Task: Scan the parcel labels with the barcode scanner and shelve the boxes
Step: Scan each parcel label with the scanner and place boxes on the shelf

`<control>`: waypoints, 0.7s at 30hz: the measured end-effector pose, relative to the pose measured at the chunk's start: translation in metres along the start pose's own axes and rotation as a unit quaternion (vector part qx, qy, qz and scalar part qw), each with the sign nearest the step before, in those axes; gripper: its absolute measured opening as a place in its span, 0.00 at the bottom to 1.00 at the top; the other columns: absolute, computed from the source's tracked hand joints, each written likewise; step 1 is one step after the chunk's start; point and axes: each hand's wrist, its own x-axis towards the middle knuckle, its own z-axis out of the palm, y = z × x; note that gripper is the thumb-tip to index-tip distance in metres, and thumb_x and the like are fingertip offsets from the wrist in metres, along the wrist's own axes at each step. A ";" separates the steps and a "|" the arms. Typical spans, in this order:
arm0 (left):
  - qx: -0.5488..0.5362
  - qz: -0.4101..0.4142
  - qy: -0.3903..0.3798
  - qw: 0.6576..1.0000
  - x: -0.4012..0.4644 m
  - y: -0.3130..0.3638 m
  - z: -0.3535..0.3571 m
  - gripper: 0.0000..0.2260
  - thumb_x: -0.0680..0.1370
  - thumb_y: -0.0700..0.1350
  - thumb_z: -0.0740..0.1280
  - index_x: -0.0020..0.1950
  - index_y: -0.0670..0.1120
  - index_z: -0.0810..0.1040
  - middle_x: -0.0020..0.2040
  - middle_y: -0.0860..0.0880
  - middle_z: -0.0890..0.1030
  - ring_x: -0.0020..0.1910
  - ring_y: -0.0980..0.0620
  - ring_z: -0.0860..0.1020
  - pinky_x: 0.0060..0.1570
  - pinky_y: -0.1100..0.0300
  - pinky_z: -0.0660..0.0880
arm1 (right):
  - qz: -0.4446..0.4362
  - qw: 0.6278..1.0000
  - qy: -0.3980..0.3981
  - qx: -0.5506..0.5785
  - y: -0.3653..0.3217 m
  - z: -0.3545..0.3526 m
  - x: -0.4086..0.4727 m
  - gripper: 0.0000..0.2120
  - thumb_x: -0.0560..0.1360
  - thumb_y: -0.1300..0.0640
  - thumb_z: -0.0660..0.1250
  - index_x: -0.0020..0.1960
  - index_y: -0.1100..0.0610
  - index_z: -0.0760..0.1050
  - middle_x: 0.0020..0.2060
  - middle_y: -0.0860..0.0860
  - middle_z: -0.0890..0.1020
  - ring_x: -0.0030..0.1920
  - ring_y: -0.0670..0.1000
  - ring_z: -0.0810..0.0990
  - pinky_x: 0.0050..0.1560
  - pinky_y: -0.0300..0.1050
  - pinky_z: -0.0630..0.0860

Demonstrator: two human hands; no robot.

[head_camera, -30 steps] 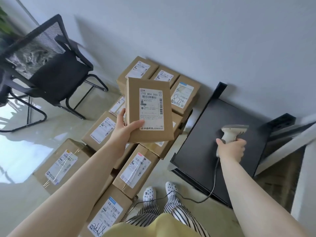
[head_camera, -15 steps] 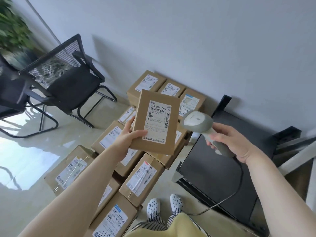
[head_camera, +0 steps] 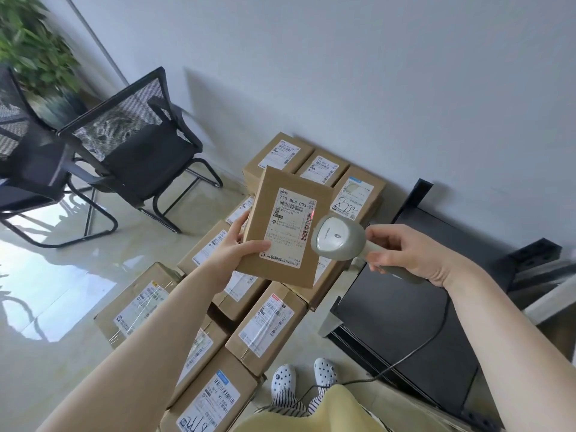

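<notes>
My left hand [head_camera: 240, 244] grips a flat brown cardboard parcel [head_camera: 265, 219] by its lower left edge, thumb across the front, label facing me. Its white label [head_camera: 288, 226] reads 770 804 005-23 and carries barcodes. My right hand [head_camera: 408, 252] holds the grey barcode scanner [head_camera: 339, 236] by its handle. The scanner head sits just right of the label, overlapping the parcel's right edge. A red light spot shows on the label's vertical barcode beside the scanner head. The scanner cable [head_camera: 414, 350] trails down to the floor.
Several labelled cardboard boxes [head_camera: 265, 322] are stacked on the floor below the parcel. A black shelf [head_camera: 405, 322] stands low at the right against the wall. Two black mesh chairs [head_camera: 137, 151] and a green plant [head_camera: 31, 48] are at the left. My feet [head_camera: 304, 374] are beside the boxes.
My right hand lifted the scanner off the black shelf and brought it left, up to the parcel's label. A red scan light now falls on the barcode. The left hand kept holding the parcel.
</notes>
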 end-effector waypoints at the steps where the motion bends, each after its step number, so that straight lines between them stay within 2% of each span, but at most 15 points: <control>1: 0.000 0.000 0.000 1.000 0.000 -0.001 0.000 0.51 0.58 0.53 0.81 0.78 0.60 0.61 0.62 0.47 0.83 0.56 0.46 0.85 0.52 0.48 0.84 | 0.001 1.000 0.000 -0.005 0.000 0.000 0.001 0.23 0.65 0.47 0.70 0.47 0.66 0.76 0.32 0.51 0.80 0.34 0.46 0.77 0.39 0.34 0.73; 6: -0.001 -0.001 0.007 1.000 0.001 -0.001 -0.001 0.51 0.58 0.53 0.81 0.77 0.61 0.61 0.60 0.48 0.83 0.54 0.47 0.85 0.47 0.52 0.84 | 0.003 1.000 0.005 0.005 0.000 0.002 0.001 0.23 0.66 0.48 0.71 0.49 0.67 0.76 0.33 0.52 0.80 0.34 0.46 0.77 0.40 0.36 0.73; 10: -0.001 0.003 0.024 1.000 0.002 -0.004 0.004 0.47 0.63 0.50 0.80 0.77 0.62 0.60 0.61 0.48 0.82 0.53 0.50 0.86 0.46 0.54 0.84 | 0.012 0.989 0.073 0.126 -0.002 0.016 0.002 0.29 0.67 0.48 0.72 0.57 0.69 0.74 0.36 0.55 0.79 0.33 0.49 0.75 0.40 0.40 0.75; 13: -0.001 0.011 0.050 0.999 0.004 -0.007 0.014 0.46 0.64 0.50 0.78 0.77 0.62 0.59 0.60 0.49 0.81 0.52 0.50 0.85 0.47 0.54 0.84 | 0.033 0.951 0.090 0.293 -0.007 0.044 0.007 0.28 0.68 0.46 0.72 0.60 0.65 0.75 0.38 0.55 0.77 0.35 0.50 0.73 0.38 0.41 0.73; 17: -0.018 0.019 0.077 0.997 0.008 -0.009 0.025 0.49 0.63 0.51 0.80 0.78 0.63 0.58 0.64 0.48 0.78 0.55 0.46 0.84 0.47 0.53 0.84 | 0.090 0.897 0.125 0.415 -0.019 0.080 0.013 0.20 0.71 0.48 0.73 0.57 0.60 0.78 0.38 0.53 0.78 0.34 0.48 0.74 0.37 0.40 0.76; 21: -0.018 0.028 0.100 0.994 0.013 -0.009 0.032 0.42 0.73 0.43 0.78 0.79 0.61 0.57 0.63 0.50 0.75 0.55 0.48 0.82 0.41 0.59 0.83 | 0.117 0.853 0.164 0.482 -0.024 0.094 0.015 0.19 0.74 0.46 0.69 0.58 0.58 0.78 0.38 0.52 0.79 0.36 0.48 0.75 0.37 0.39 0.76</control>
